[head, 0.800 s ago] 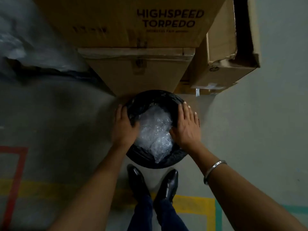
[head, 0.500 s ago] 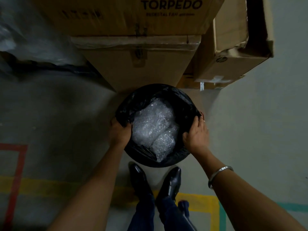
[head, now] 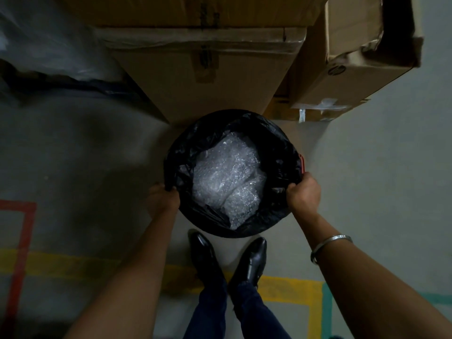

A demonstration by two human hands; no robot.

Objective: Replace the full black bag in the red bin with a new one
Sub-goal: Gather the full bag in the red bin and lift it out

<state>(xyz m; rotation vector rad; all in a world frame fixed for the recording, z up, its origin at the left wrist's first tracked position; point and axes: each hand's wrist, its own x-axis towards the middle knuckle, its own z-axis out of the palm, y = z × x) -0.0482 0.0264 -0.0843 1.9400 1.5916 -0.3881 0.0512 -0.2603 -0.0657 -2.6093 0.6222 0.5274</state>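
Hands grip the black bag (head: 276, 152) rim: left hand (head: 163, 199) and right hand (head: 304, 195) both clenched on it, bubble wrap (head: 226, 182) inside

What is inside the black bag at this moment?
Crumpled clear bubble wrap fills the black bag, whose edge both hands grip. Anything beneath the wrap is hidden.

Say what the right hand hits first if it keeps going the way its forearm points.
Likely the black bag itself: the right hand grips its edge, pointing up-left across the bin. Beyond the edge lies the bubble wrap, though it may sit lower; depth is unclear.
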